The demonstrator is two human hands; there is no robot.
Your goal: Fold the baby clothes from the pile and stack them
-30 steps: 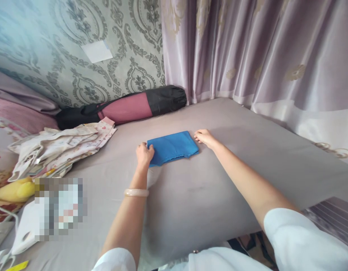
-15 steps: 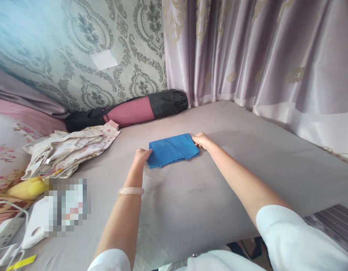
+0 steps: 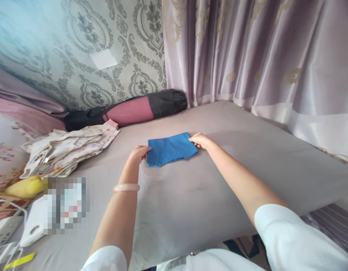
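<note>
A small blue folded garment [image 3: 171, 149] lies on the grey bed sheet [image 3: 187, 203], its cut-in edge facing me. My left hand [image 3: 140, 152] pinches its left side between thumb and fingers. At the opposite side, my right hand [image 3: 199, 140] grips the right edge, thumb on top. Both hands are closed on the cloth, which is stretched flat between them. A pale bangle [image 3: 126, 188] circles my left wrist.
Printed clothes [image 3: 69, 148] are heaped at the left. Behind lies a black and pink long bag [image 3: 128, 111] against the patterned wall. A yellow plush toy [image 3: 24, 187], a power strip [image 3: 6, 229] and a white device [image 3: 38, 222] sit at left; curtains [image 3: 233, 52] hang at right.
My left hand has shifted slightly up and left along the garment's side. My right hand has moved a little left with its edge, and the upper edge now sags slightly.
</note>
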